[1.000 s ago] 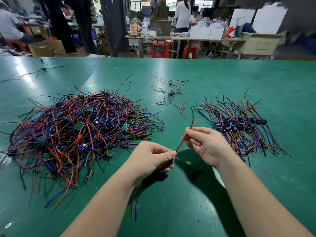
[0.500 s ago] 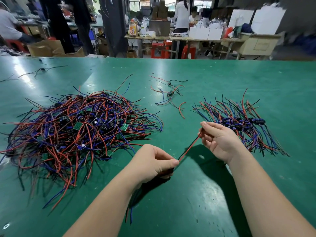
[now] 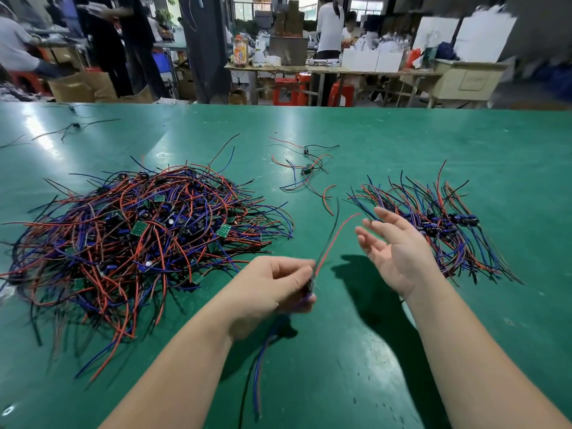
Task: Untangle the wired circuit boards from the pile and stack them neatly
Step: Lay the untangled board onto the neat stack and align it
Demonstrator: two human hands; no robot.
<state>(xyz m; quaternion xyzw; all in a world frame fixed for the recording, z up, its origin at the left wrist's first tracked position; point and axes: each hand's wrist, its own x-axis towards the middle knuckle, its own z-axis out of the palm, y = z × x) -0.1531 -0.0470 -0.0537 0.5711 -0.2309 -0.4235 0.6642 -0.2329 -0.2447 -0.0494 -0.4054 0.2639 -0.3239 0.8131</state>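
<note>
Above the green bench (image 3: 402, 144), between two heaps, our left hand (image 3: 269, 286) pinches one small wired circuit board (image 3: 309, 287), its red and black leads rising and its blue ones hanging below. Our right hand (image 3: 399, 249) hovers just beside, grip wide, fingers spread, holding nothing. To the left lies the tangled pile of red, blue and black wired boards (image 3: 133, 236); to the right, the aligned stack of boards (image 3: 439, 224).

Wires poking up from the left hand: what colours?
The wires are red and black, clearest in head view.
</note>
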